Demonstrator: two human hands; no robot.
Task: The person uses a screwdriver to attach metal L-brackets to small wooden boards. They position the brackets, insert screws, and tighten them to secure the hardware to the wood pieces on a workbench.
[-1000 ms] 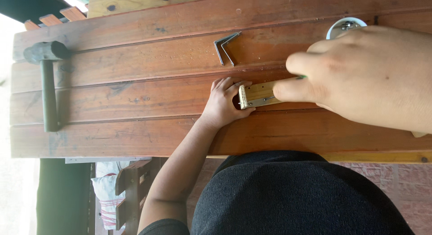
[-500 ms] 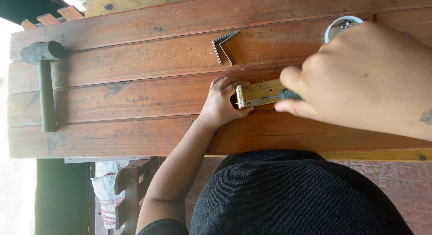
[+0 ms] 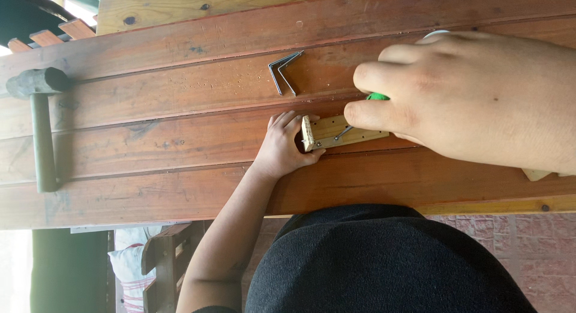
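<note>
Here, left hand (image 3: 283, 146) is gripping small wood block (image 3: 342, 131) on desk (image 3: 150, 139); right hand (image 3: 462, 100) is pinching green-handled tool (image 3: 377, 97) w/ tip on block.

Reddish-brown plank table (image 3: 150, 199) fills most of frame; paler unfinished board (image 3: 180, 4) along the top edge. Brick-pattern paving (image 3: 528, 241) at lower right. Wooden chair (image 3: 162, 259) with striped cloth (image 3: 129, 268) lower left. Bright daylight overexposes the far left edge

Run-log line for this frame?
right hand: grips green-handled tool, tip on wooden block | another person's hand: holds block end | nearby: hammer, metal brackets | surface: plank table
</note>
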